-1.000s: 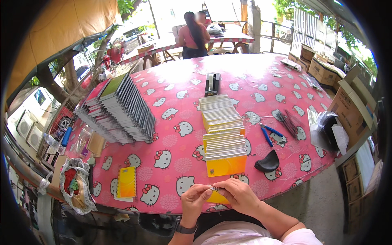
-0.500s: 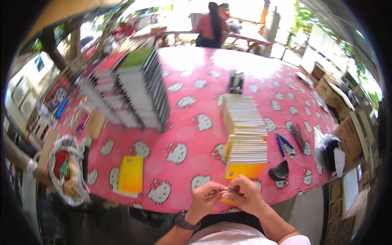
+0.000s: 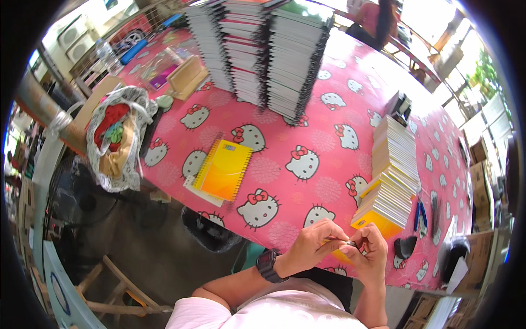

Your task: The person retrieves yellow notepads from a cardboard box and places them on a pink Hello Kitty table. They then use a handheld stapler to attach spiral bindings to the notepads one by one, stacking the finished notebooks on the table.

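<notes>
Near the front edge of the table, my left hand [image 3: 313, 247] and my right hand [image 3: 368, 253] meet with fingertips pinched together. Between them is a yellow notebook [image 3: 342, 256], mostly covered by the fingers; what exactly the fingertips grip at its edge is too small to tell. Just beyond my hands, a long row of yellow-covered notebooks [image 3: 392, 164] stands packed on edge, white pages showing. Further left lies a small pile with a yellow spiral notebook [image 3: 224, 169] on top, apart from both hands.
Tall stacks of spiral notebooks [image 3: 296, 60] rise at the back. Blue-handled pliers [image 3: 421, 218] and a black object [image 3: 405, 248] lie right of the row. A lace-edged bag [image 3: 112, 143] hangs at the left edge, near a wooden holder [image 3: 187, 78]. Another person [image 3: 378, 24] is far off.
The view has swung left, so the table's things sit further right in the picture. My hands stay pinched together over the yellow notebook, with little visible change in grip.
</notes>
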Demonstrator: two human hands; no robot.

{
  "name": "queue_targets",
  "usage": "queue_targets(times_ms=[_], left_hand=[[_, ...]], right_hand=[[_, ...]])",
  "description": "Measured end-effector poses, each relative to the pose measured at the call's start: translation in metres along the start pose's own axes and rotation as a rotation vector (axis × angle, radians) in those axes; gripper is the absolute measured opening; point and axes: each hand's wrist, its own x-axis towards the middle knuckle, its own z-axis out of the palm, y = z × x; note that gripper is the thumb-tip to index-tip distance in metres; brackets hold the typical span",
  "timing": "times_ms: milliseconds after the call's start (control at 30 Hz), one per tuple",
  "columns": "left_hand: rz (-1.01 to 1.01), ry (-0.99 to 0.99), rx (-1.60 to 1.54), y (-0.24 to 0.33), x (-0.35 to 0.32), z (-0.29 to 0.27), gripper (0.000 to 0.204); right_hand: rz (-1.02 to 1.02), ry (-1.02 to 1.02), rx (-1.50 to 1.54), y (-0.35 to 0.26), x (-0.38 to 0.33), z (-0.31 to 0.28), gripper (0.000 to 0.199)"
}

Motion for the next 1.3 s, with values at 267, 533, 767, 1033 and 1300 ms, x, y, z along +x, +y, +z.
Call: queue_targets(times_ms=[267,533,767,1033,1300], left_hand=[[-0.093,0.226,-0.009,0.022,-0.005,-0.016,0.027],[0.087,0.892,-0.134,0.026,-0.002,-0.101,0.028],[-0.474,0.813,1.188,-0.008,-0.055,-0.196,0.041],[-0.415,0.518,1.627,0.018,0.009,-0.151,0.080],[-0.586,0.341,1.333,0.008,0.009,-0.192,0.088]], right_hand=[[-0.194,-0.103,-0.057,-0.022,0.025,0.020,0.024],[-0.442,0.092,-0.150,-0.010,0.031,-0.008,0.075],[-0.145,0.096,-0.139,0.016,0.004,-0.057,0.039],[-0.211,0.306,-0.504,0.090,-0.002,-0.099,0.032],[-0.315,0.153,-0.566,0.113,0.017,-0.100,0.039]])
